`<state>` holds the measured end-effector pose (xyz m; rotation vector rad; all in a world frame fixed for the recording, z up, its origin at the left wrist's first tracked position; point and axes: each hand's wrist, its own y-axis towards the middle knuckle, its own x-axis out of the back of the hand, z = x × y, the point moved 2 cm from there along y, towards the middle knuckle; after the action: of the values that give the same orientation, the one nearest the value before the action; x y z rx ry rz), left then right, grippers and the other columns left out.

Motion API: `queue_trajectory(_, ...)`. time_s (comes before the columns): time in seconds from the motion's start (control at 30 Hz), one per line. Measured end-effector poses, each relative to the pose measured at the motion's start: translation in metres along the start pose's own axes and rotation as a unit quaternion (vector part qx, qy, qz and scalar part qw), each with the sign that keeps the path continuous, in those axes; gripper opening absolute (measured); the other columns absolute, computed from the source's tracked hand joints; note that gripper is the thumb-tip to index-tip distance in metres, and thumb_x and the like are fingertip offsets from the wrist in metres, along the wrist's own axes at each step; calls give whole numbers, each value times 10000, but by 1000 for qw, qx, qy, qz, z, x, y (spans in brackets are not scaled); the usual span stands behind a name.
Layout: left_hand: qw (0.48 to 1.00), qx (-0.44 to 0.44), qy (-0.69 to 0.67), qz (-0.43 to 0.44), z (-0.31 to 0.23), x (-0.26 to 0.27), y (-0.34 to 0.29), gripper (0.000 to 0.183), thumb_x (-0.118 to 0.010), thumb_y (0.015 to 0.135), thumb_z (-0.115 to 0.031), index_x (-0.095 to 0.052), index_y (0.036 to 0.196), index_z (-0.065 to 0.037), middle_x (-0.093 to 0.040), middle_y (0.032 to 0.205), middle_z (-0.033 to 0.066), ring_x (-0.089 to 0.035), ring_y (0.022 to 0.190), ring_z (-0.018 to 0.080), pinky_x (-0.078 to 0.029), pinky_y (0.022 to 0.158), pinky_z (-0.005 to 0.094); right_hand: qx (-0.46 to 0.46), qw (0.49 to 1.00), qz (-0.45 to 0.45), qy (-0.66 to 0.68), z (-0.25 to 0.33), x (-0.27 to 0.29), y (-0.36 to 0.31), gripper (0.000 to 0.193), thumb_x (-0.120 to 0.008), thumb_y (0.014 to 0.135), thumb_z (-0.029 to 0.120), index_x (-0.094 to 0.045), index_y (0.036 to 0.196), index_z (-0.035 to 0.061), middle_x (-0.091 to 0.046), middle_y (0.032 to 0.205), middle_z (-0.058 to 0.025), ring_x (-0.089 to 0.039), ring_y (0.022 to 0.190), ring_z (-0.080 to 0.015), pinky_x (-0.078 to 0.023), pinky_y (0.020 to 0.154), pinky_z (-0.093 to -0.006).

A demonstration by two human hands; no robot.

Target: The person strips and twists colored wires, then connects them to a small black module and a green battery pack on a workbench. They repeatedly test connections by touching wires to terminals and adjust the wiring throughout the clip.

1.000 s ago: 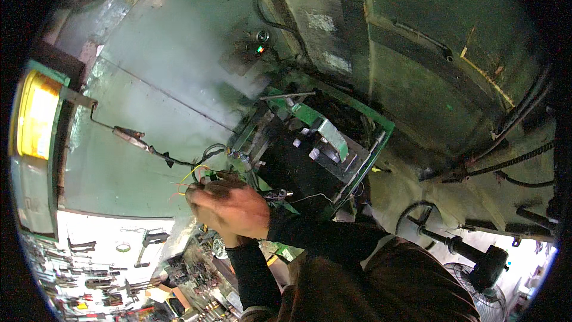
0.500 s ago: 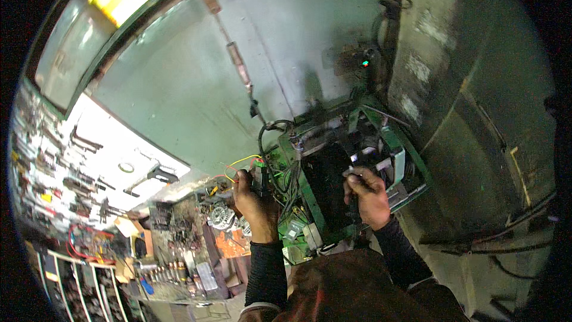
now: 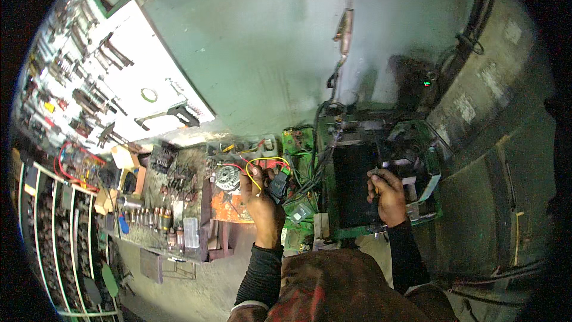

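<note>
My left hand (image 3: 262, 211) is closed around a small black box-shaped part (image 3: 278, 186), apparently an electrical piece. A yellow wire (image 3: 268, 159) loops over it, and a red wire (image 3: 239, 168) sticks out beside my fingers. To the right, my right hand (image 3: 390, 198) is pinched shut in front of an open green metal machine frame (image 3: 438, 188). Something small and thin seems to be between its fingertips, too dark to make out. Black cables (image 3: 316, 173) run down between my hands, over green parts (image 3: 298, 141).
A workbench at left carries a round metal alternator-like part (image 3: 228, 179), an orange piece (image 3: 229, 210) and a clear plastic box (image 3: 191, 232). Tools hang on a white board (image 3: 152, 74). A shelf rack (image 3: 53, 226) stands at far left. Behind rises a pale green wall (image 3: 268, 53).
My view has turned left, so the bench and tool board show more fully. My left hand has tilted the black part, and its wires show more. My right hand stays pinched.
</note>
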<state>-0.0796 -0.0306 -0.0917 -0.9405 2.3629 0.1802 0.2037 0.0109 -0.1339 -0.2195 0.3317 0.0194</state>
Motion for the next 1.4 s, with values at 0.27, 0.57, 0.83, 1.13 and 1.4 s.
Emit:
queue_trajectory(0.27,997,-65,-19,30,-30,25,-3,158,-566,1046,-223,-553,1014,-69,-583,863,18,-526,773,101,-451,734,252,12,986,100,-133,20,-44,-17,208,-621,987,160,-667,1090,-15,-583,788,-38,-523,606,-99,-443,513,-266)
queue_trajectory(0.57,997,-66,-21,-15,-49,48,-1,118,-570,1039,-187,-570,1024,-70,-624,917,14,-538,771,80,-459,698,218,1,966,148,-212,25,-79,-35,224,-612,989,153,-655,1134,-12,-582,785,-27,-512,607,-73,-433,512,-244)
queue_trajectory(0.83,997,-67,-7,-21,-49,48,-7,144,-545,1057,-205,-555,1031,-65,-575,904,-4,-512,799,71,-449,726,237,107,904,294,-291,39,-151,-86,266,-684,926,154,-681,1157,21,-728,1084,-116,-681,1012,-206,-513,935,-342)
queue_trajectory(1.13,995,-79,57,-9,-51,37,-21,155,-537,1063,-207,-544,1038,-54,-556,917,-18,-478,806,62,-418,726,222,254,840,289,-382,25,-210,-80,656,-772,786,86,-544,1401,66,-644,1274,-141,-606,1066,-264,-485,902,-359)
queue_trajectory(1.4,992,-85,83,34,-48,44,-26,136,-554,1050,-191,-564,1051,-55,-557,924,-13,-473,812,68,-410,734,226,242,856,281,-360,12,-202,-77,679,-794,744,68,-566,1383,59,-650,1279,-150,-576,997,-239,-470,859,-345)
